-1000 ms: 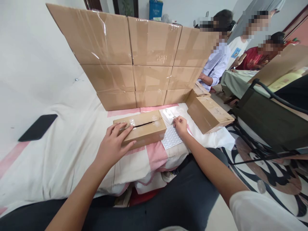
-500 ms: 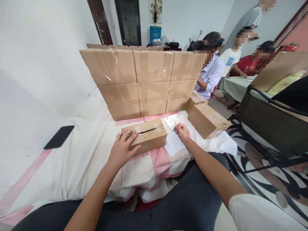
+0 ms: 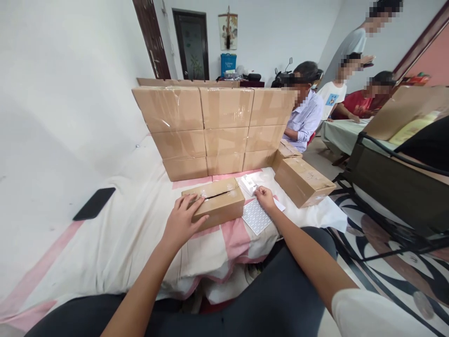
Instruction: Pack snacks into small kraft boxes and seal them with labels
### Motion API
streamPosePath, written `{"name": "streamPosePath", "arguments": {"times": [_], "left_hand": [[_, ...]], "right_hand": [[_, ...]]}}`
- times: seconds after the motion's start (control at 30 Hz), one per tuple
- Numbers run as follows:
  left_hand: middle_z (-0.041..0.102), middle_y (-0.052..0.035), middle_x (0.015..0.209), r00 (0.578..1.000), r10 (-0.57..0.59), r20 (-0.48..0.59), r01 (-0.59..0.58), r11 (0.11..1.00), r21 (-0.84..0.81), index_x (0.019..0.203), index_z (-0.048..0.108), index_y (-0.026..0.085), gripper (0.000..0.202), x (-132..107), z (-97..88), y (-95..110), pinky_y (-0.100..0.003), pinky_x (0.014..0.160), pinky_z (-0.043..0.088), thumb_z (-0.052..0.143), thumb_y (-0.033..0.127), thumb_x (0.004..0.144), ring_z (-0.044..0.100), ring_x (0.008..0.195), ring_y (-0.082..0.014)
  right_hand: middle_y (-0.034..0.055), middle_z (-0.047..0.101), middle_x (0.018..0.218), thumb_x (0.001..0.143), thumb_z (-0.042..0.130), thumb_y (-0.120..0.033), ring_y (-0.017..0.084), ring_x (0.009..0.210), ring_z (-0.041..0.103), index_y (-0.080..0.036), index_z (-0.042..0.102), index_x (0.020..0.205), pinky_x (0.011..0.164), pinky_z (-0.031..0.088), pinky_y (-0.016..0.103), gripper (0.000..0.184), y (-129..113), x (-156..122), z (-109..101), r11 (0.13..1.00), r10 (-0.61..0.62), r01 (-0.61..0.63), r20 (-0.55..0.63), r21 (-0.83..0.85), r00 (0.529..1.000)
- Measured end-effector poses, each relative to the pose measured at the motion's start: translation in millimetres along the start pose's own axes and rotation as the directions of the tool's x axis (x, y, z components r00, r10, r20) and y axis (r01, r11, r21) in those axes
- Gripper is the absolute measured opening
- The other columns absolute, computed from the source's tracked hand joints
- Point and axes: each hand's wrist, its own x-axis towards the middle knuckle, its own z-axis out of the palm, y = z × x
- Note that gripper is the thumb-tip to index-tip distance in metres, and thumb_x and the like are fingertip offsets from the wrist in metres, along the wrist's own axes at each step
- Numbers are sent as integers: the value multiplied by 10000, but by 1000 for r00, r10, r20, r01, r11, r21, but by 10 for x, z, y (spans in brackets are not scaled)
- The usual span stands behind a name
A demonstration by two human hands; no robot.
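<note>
A closed brown cardboard box [image 3: 224, 208] with a dark slit along its taped top lies on the cloth in front of me. My left hand [image 3: 185, 213] rests on its left end, fingers spread over the top edge and thumb against the near side. Beside the box, my right hand [image 3: 265, 197] is closed in a pinch at the corner of a small white printed sheet [image 3: 249, 184]. Under and beside that hand lies a white sheet of labels [image 3: 257, 217] with rows of blue-outlined rounded rectangles. The fingertips of the right hand are partly hidden.
A wall of stacked, taped cardboard boxes [image 3: 226, 133] stands behind. To the right are more boxes [image 3: 303, 180] on the pink-striped cloth [image 3: 140, 243]. A black phone-like slab [image 3: 94, 204] lies left. Several people are at the right, one in a light shirt [image 3: 303, 117] behind the stack.
The camera view has tilted up slightly, so everything sits a little lower. Both hands keep nearly the same places on the box and at the white sheet.
</note>
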Motion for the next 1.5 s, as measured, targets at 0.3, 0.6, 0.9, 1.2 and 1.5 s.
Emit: {"name": "streamPosePath", "arguments": {"times": [0.3, 0.6, 0.9, 1.2, 1.5], "left_hand": [[563, -121, 1407, 1000, 20, 0, -20, 997, 70, 1403, 590, 219, 513, -26, 7, -13, -505, 1082, 492, 625, 451, 948, 467, 1286, -331], [635, -134, 1328, 988, -151, -15, 149, 953, 263, 1366, 638, 195, 520, 36, -6, 436, -474, 852, 520, 595, 491, 941, 538, 1151, -363], [631, -102, 1290, 991, -94, 92, 94, 996, 13, 1219, 728, 284, 411, 106, -214, 160, -542, 961, 420, 511, 538, 980, 527, 1185, -335], [579, -115, 1257, 997, -61, 40, 66, 992, -107, 1267, 712, 285, 461, -35, -135, 152, -478, 924, 475, 584, 571, 929, 528, 1060, -298], [573, -120, 1120, 1000, -3, 22, 6, 995, -102, 1265, 701, 251, 473, -122, -186, 235, -439, 850, 481, 573, 566, 936, 520, 989, -285]], "right_hand": [[-49, 498, 513, 773, 661, -395, 95, 434, 419, -250, 277, 611, 449, 343, 224, 442, -206, 40, 93, 985, -43, 51, -53, 162, 998], [42, 673, 836, 822, 729, -535, 96, 536, 558, -219, 325, 616, 448, 403, 232, 552, -738, 22, 221, 966, -173, 170, -3, 197, 985], [104, 638, 1280, 789, 784, -512, 103, 598, 665, -187, 482, 738, 487, 451, 238, 447, -1127, -162, 129, 982, -132, 107, 156, 155, 979], [105, 585, 1351, 790, 753, -535, 195, 871, 676, -200, 586, 773, 654, 501, 301, 375, -1484, -365, 321, 999, -53, 46, 475, 27, 878], [32, 647, 1138, 714, 740, -583, 224, 1086, 566, -218, 544, 752, 882, 425, 318, 416, -1820, 7, 862, 993, 106, -57, 563, -103, 820]]}}
